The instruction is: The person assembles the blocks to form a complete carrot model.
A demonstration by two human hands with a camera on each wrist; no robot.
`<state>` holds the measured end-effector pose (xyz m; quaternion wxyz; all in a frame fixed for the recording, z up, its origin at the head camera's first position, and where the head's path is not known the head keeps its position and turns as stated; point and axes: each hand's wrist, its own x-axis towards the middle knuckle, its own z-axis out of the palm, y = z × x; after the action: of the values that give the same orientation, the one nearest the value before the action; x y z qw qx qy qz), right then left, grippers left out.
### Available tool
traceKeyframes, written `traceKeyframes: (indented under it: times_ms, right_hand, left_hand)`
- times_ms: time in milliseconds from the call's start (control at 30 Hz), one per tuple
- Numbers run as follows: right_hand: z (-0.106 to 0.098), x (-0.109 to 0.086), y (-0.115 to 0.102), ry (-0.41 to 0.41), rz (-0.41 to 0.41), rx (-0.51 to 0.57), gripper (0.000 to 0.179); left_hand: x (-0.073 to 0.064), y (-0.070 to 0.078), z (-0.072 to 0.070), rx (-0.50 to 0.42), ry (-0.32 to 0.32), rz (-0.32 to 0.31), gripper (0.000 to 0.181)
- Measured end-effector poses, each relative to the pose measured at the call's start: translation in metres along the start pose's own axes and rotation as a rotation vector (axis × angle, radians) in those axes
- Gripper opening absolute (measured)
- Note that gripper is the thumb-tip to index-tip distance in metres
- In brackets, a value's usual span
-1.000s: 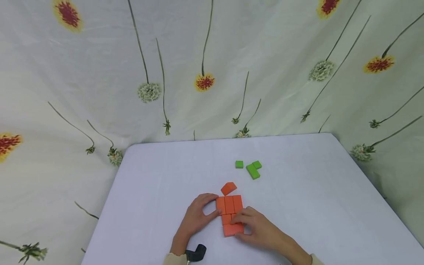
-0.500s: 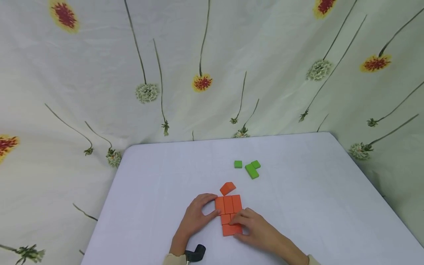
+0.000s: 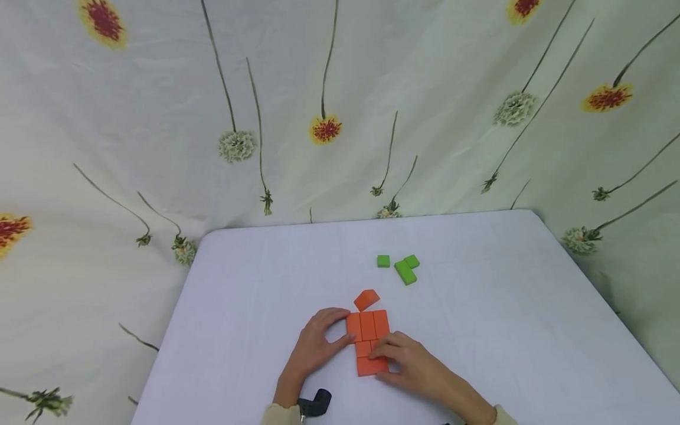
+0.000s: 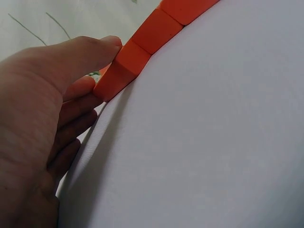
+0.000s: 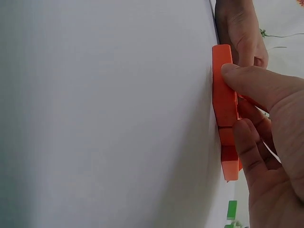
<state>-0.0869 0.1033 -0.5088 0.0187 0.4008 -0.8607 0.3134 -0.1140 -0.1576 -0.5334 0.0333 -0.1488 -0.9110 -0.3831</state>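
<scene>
Several orange blocks lie flat against one another on the white table. In the head view, my left hand (image 3: 314,343) pinches the leftmost upright block (image 3: 353,326) of the far row between thumb and fingers. My right hand (image 3: 417,365) grips the long block (image 3: 369,366) lying crosswise at the near end. The right wrist view shows the thumb on that block's near face (image 5: 224,97), with fingers at its side and behind. Between the two rows sits a small orange block (image 3: 363,349); right fingers partly hide its neighbour. An angled orange block (image 3: 366,300) lies just beyond the far row.
Farther back on the white table (image 3: 255,283) lie a small green block (image 3: 383,261), a longer green block (image 3: 405,273) and another small one (image 3: 412,261). A black curved piece (image 3: 317,403) is at my left wrist. Flower-patterned cloth (image 3: 297,77) hangs behind.
The near crosswise block has shifted slightly left under my right hand, more in line with the blocks above it. My left hand stays in place; the head view sways a little.
</scene>
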Motion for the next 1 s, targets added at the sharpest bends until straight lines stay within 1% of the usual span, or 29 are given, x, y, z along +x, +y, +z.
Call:
traceKeyframes:
  times_ms: [200,267,367,467,533,600,667,767,867,1000]
  right_hand:
    - [-0.004,0.001,0.0,0.007,0.008,-0.001,0.028]
    - [-0.007,0.003,0.0,0.001,0.04,0.012,0.028]
    - [-0.012,0.007,0.0,-0.004,0.108,0.054,0.037]
    - [-0.019,0.013,0.001,0.011,0.162,0.09,0.05]
    - [-0.024,0.018,0.002,0.032,0.174,0.106,0.055]
    - [-0.027,0.024,0.005,0.052,0.173,0.116,0.057]
    - [-0.03,0.029,0.008,0.07,0.182,0.127,0.056]
    - [-0.03,0.035,0.015,0.108,0.19,0.164,0.051]
    - [-0.028,0.04,0.023,0.143,0.225,0.203,0.044]
    - [-0.025,0.05,0.034,0.175,0.272,0.225,0.037]
  left_hand:
    - [0.0,0.001,0.0,0.006,-0.01,-0.009,0.046]
    - [0.0,0.001,0.0,0.011,-0.012,-0.012,0.047]
    - [0.0,0.001,0.0,0.008,-0.007,-0.011,0.047]
    - [0.0,0.001,0.0,0.0,-0.001,-0.005,0.047]
    - [0.001,0.001,0.001,-0.003,0.004,-0.002,0.047]
    - [0.001,0.0,0.001,-0.004,0.007,-0.001,0.047]
    - [0.001,0.0,0.002,-0.008,0.006,-0.004,0.047]
    - [0.001,0.001,0.002,-0.018,-0.003,-0.017,0.046]
    - [0.0,0.002,0.001,-0.018,-0.013,-0.018,0.047]
    - [0.001,0.001,0.0,0.004,-0.006,-0.013,0.047]
